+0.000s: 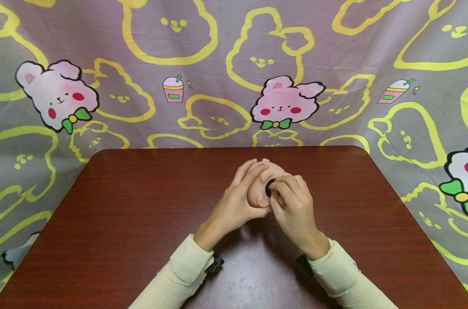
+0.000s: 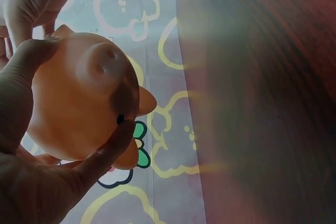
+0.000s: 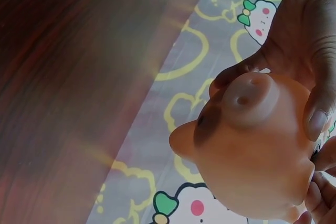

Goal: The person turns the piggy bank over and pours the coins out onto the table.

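Observation:
A pink piggy bank [image 1: 255, 194], tipped so that its underside faces the head camera, is held above the table. My left hand [image 1: 234, 201] grips its body, thumb on one side and fingers curled round the other. On the underside sits a round black plug [image 1: 269, 188], and the fingertips of my right hand [image 1: 295, 210] pinch at its edge. Whether the plug is seated or lifted cannot be told. In the left wrist view, the piggy bank [image 2: 79, 103] shows its snout, an ear and an eye. Its snout also shows in the right wrist view.
Beneath the hands lies a dark reddish-brown wooden table [image 1: 141, 206] with rounded far corners. A grey cloth [image 1: 214, 86] printed with yellow outlines and cartoon rabbits hangs behind it and along both sides. Dark straps show under both sleeve cuffs [image 1: 191, 259].

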Motion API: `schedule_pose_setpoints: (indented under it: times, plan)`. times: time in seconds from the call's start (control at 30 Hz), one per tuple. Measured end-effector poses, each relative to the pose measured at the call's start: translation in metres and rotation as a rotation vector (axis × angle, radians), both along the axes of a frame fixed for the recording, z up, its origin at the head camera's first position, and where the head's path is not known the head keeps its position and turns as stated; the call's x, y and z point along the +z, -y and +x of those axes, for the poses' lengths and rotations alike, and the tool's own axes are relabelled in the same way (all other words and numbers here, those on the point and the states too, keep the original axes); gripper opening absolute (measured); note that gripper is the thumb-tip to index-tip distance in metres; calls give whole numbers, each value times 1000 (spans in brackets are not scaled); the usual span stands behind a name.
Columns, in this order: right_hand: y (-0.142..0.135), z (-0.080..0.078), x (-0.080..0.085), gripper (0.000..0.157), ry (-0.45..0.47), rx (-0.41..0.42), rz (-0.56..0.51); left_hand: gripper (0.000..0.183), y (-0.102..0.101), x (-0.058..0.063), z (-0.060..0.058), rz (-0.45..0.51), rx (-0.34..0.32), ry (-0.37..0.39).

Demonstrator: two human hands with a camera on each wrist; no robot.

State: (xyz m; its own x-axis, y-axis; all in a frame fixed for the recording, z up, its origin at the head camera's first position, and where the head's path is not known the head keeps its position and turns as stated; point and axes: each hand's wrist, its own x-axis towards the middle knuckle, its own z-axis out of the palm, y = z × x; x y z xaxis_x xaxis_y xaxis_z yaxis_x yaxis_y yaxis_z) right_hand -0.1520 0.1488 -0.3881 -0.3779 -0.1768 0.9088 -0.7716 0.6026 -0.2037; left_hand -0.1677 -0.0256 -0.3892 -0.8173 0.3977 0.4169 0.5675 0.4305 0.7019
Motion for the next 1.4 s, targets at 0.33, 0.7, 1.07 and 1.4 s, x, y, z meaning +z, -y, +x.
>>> schedule_pose_setpoints:
  times: [0.33,0.7,1.07,1.4]
  plan:
    - [0,0,0,10,-23,-16,-11,102,-1,0,1,-10,1,2]
    - [0,2,-1,9,-9,-36,-40,102,-1,1,1,-11,6,-5]
    - [-1,3,0,9,5,-30,-60,101,-2,1,1,-17,8,3]
    - [-1,4,1,9,11,-39,-62,101,-2,-1,0,-25,18,-11]
